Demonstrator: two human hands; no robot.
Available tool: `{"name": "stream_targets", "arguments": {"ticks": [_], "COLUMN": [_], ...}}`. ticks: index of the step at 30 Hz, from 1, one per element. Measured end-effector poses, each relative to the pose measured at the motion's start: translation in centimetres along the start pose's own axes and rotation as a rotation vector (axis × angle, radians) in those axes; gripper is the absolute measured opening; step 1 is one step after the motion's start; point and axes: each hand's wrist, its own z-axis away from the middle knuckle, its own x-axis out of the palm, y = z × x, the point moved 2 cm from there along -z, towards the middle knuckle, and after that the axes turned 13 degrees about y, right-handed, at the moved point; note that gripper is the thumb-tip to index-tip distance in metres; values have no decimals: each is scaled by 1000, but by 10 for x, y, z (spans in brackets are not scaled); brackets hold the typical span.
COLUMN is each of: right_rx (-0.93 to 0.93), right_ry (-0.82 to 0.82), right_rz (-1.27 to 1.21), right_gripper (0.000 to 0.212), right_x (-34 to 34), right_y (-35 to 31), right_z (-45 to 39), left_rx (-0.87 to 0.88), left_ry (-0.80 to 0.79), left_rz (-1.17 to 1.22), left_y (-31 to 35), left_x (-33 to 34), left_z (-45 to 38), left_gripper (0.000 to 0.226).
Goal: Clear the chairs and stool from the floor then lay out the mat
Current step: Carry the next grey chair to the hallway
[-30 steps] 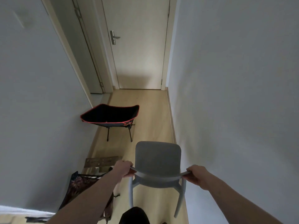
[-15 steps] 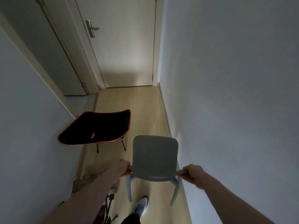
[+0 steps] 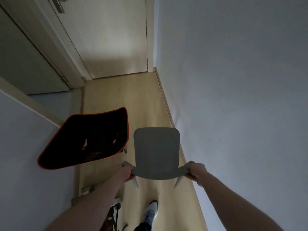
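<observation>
I hold a grey plastic chair (image 3: 156, 150) off the wooden floor in a narrow hallway, its seat facing up and two legs pointing down. My left hand (image 3: 125, 172) grips its left edge. My right hand (image 3: 196, 172) grips its right edge. A black folding camp chair with red trim (image 3: 88, 139) stands just left of the grey chair, against the left wall. No mat is in view.
A white wall (image 3: 233, 97) runs close along the right. A closed door (image 3: 108, 39) ends the hallway; another door frame (image 3: 33, 55) opens on the left. A wooden stool (image 3: 90, 190) and dark folded gear sit at the lower left. My shoe (image 3: 151, 212) is on the floor (image 3: 133, 100).
I have walked forward along the hallway with the grey chair. The camp chair and far door are nearer and the view has tipped down. My grip on the chair is unchanged.
</observation>
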Motion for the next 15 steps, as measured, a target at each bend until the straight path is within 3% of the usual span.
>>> {"name": "stream_targets", "arguments": {"ticks": [10,15], "right_rx": [-80,-66], "right_ry": [78,-13], "right_rz": [-7,-82], "right_gripper": [11,53], "right_x": [22,7], "right_y": [-19,-7], "right_z": [-22,-8], "left_rx": [85,94], "left_ry": [-55,-109], "left_rz": [-72,-195], "left_y": [18,13], "left_x": [1,7], "left_z": [-35,-29], "left_gripper": [21,23]}}
